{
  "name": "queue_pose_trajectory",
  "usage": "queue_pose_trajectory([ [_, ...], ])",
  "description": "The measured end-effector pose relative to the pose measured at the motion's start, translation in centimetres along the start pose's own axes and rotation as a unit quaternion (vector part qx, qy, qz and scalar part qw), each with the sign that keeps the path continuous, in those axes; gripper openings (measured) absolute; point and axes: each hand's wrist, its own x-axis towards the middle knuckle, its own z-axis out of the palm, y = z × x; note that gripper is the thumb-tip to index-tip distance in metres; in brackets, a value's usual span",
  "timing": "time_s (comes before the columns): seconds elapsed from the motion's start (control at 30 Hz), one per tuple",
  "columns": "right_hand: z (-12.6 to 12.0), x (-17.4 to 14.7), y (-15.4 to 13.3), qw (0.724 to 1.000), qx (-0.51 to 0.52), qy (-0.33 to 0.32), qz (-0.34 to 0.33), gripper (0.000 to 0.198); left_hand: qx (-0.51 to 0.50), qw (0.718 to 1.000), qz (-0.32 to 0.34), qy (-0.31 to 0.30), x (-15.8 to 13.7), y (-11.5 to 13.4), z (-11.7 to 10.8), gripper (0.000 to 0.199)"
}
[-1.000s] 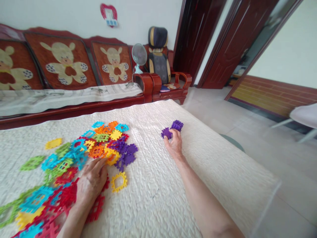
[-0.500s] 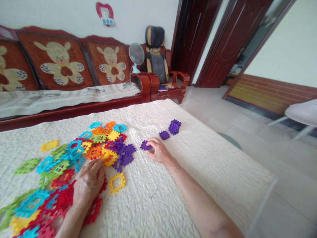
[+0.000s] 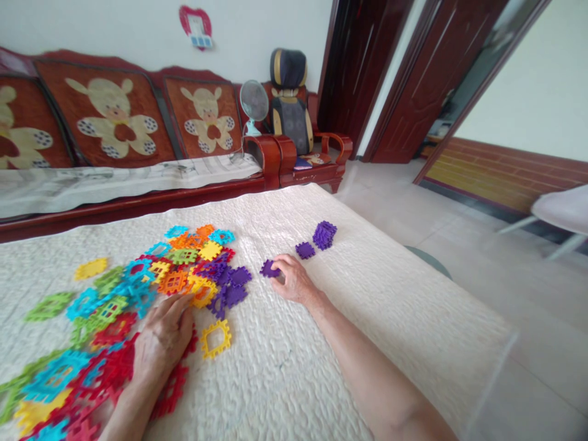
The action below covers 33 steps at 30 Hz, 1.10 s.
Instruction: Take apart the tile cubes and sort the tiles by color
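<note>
My right hand (image 3: 296,280) is at the right edge of a purple interlocking tile (image 3: 268,268), thumb and fingertips pinching its corner on the tablecloth. Beyond it lies another single purple tile (image 3: 305,250), beside a stack of purple tiles (image 3: 324,235). My left hand (image 3: 166,331) rests over the heap of coloured tiles, fingers loosely bent, tips by a yellow frame tile (image 3: 202,293); its thumb is hidden. Several purple tiles (image 3: 239,277) lie at the heap's right side. A yellow open-centred tile (image 3: 215,339) lies flat to the right of my left hand.
A cream quilted cloth (image 3: 390,318) covers the table. Red, blue, green and orange tiles spread over its left side, with a solid yellow tile (image 3: 90,269) at the far edge. Behind stand a wooden sofa (image 3: 220,196), a small fan (image 3: 254,101) and a massage-cushioned chair (image 3: 294,122).
</note>
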Motion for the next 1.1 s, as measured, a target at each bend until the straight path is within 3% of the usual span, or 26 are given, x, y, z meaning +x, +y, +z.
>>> queue_pose_trajectory([
  [0.3,0.3,0.1,0.4,1.000,0.002,0.003,0.004,0.020,0.007,1.000,0.000,0.007,0.3,0.2,-0.1,0.031],
  [0.57,0.4,0.3,0.3,1.000,0.000,0.004,0.011,0.018,0.009,0.998,0.031,0.050,1.2,2.0,-1.9,0.036],
  [0.73,0.6,0.4,0.5,1.000,0.001,0.008,0.002,0.018,-0.045,0.996,0.067,-0.049,3.0,3.8,-1.3,0.037],
  [0.93,1.0,0.5,1.2,0.999,0.025,0.034,-0.024,0.014,-0.020,0.985,0.044,-0.163,5.6,7.3,-1.1,0.033],
  [1.1,1.1,0.6,1.5,0.997,0.043,0.046,-0.045,0.010,0.015,0.969,0.021,-0.247,5.2,6.9,-3.1,0.028],
])
